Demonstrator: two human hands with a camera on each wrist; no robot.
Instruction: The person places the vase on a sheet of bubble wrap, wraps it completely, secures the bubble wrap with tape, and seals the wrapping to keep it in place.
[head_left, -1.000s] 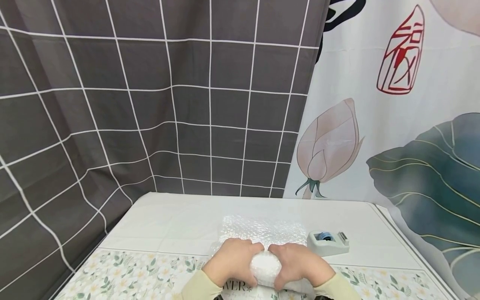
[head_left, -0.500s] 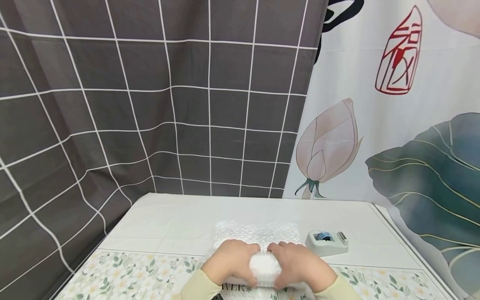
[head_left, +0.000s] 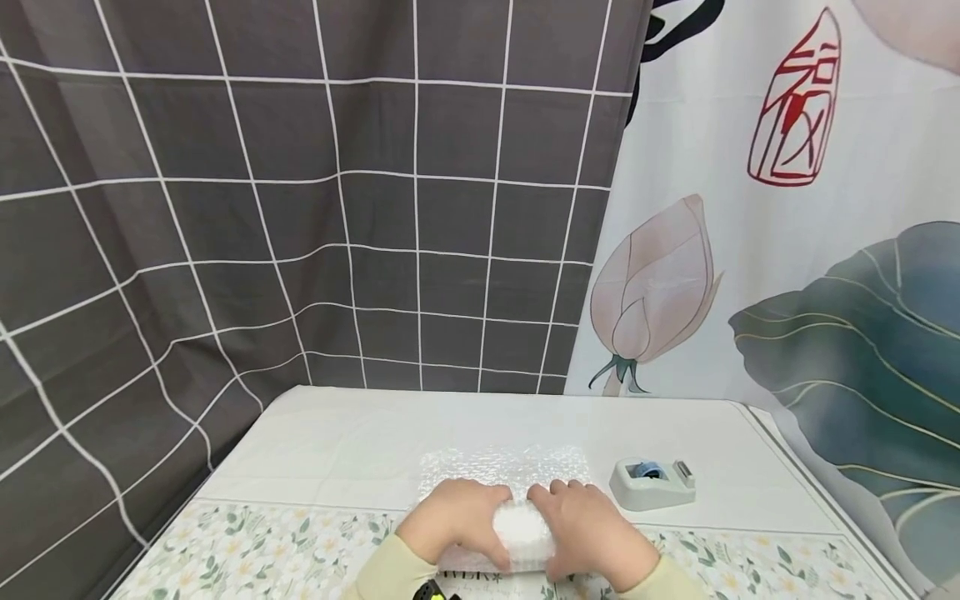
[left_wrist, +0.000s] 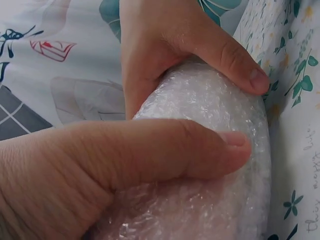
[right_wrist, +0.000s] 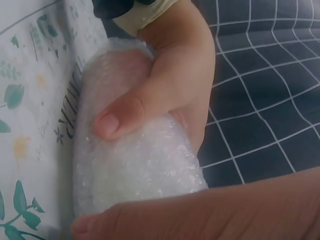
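A roll of clear bubble wrap [head_left: 522, 537] around something whitish lies near the front of the table, between both hands. My left hand [head_left: 459, 518] grips its left end, the thumb laid along the near side. From the right end, my right hand [head_left: 587, 529] holds it the same way. In the left wrist view, the left thumb [left_wrist: 190, 150] presses across the bubbly surface. In the right wrist view, the other thumb [right_wrist: 125, 115] lies on the wrap too. A flat stretch of bubble wrap [head_left: 510, 467] runs out behind the roll. What is wrapped inside is hidden.
A white tape dispenser [head_left: 652, 486] with a blue core stands right of the bubble wrap. A floral tablecloth [head_left: 285, 542] with printed lettering covers the table's front part. A dark checked curtain [head_left: 375, 208] and a white lotus-print curtain [head_left: 750, 292] hang behind.
The flat bubble wrap has slid left and nearer, and less of it shows behind the hands. Both hands have shifted slightly left with the roll. The tape dispenser stays in place.
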